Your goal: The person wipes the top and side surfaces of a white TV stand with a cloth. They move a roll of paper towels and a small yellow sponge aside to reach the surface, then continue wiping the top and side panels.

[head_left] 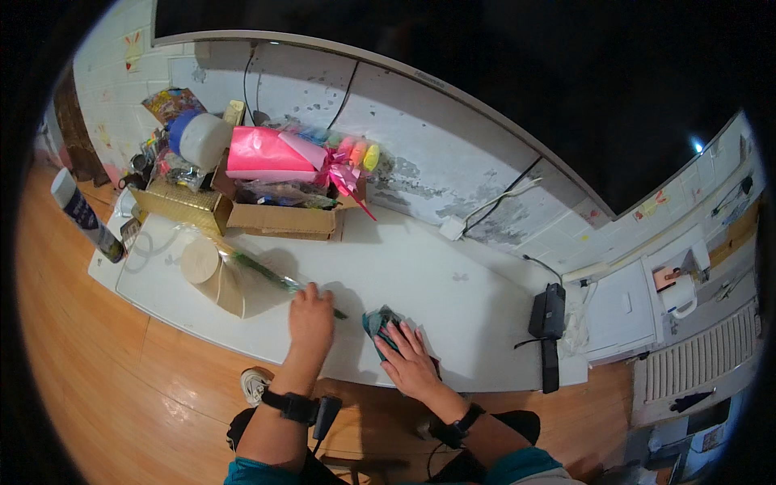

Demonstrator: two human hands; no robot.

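Note:
My left hand (311,315) grips the stem end of a flower in clear wrapping (264,267), its green stem slanting from upper left across the white tabletop (388,260). Just left of the stem stands a roll of cream paper (206,273), its loose edge hanging towards me. Flat on the table, fingers spread, my right hand (407,357) presses on a crumpled dark teal cloth (379,321). The two hands are apart.
At the back left, a cardboard box (282,219) holds a pink-wrapped bouquet (273,151), beside a gold box (182,203) and a white tub (206,140). A spray can (88,215) stands far left. Black devices (548,312) lie right. A large screen (485,79) overhangs the back.

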